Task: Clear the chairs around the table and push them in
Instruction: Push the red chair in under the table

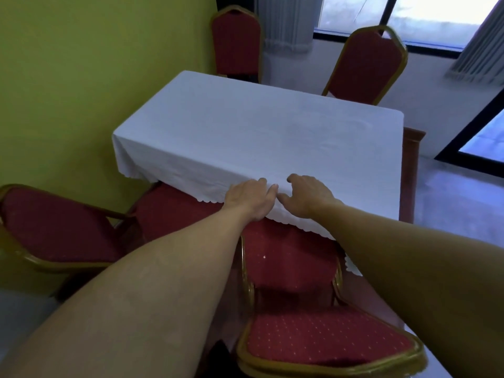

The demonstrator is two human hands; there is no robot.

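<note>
While both bare arms reach forward over a red chair [294, 257], the left hand [249, 199] and right hand [308, 196] rest side by side on the near edge of a white tablecloth [245, 132] covering the table [410, 170]. The left hand lies flat with fingers together; the right hand's fingers are spread and loosely curled, clamped on nothing. The chair below them has its seat partly under the scalloped hem, its gold-framed back nearest the camera. A second red chair [68, 227] stands at the left, angled toward the green wall [81, 64], its seat touching the cloth's hem. Two more chairs [365, 64] stand at the far end, near the window. Bare floor [450, 200] lies open along the table's right side.
</note>
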